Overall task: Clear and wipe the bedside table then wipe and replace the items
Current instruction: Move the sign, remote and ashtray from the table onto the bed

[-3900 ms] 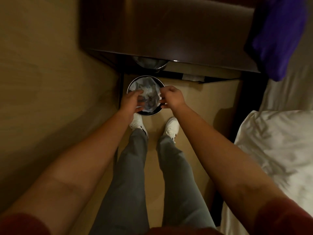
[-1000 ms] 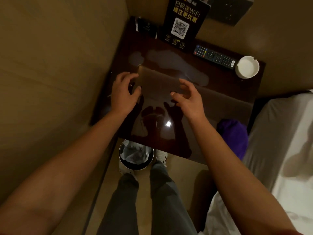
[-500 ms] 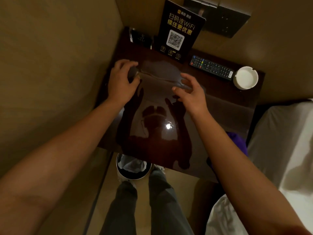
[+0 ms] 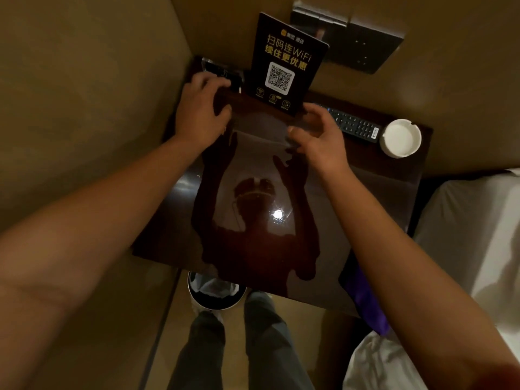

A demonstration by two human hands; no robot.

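While I'm holding this clear sheet (image 4: 261, 119) flat over the table (image 4: 394, 175), left hand (image 4: 201, 114) gripping its far-left corner and right hand (image 4: 318, 139) pinching the right edge, its long axis is running across between them.

A dark, glossy table (image 4: 365, 192) is sitting in the corner by the wall. A black WiFi sign (image 4: 287, 66) is standing upright at its back edge, with a remote control (image 4: 353, 125) lying beside it and a white ashtray (image 4: 401, 138) sitting near the right corner.
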